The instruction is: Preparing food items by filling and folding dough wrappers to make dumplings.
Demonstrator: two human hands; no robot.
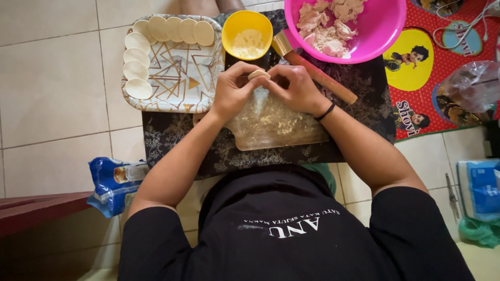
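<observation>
Two hands meet over a floured clear board: left hand (pixel 233 89) and right hand (pixel 296 86) pinch one small dough piece (pixel 259 74) between fingertips; finished rounds (pixel 136 57) line the patterned tray (pixel 177 78) at left, within reach; yellow bowl (pixel 247 34) just beyond.

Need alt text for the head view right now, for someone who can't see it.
Both hands, left hand and right hand, pinch a small dough piece over a floured clear board. Dough rounds line a patterned tray; yellow bowl and pink bowl sit beyond.
</observation>
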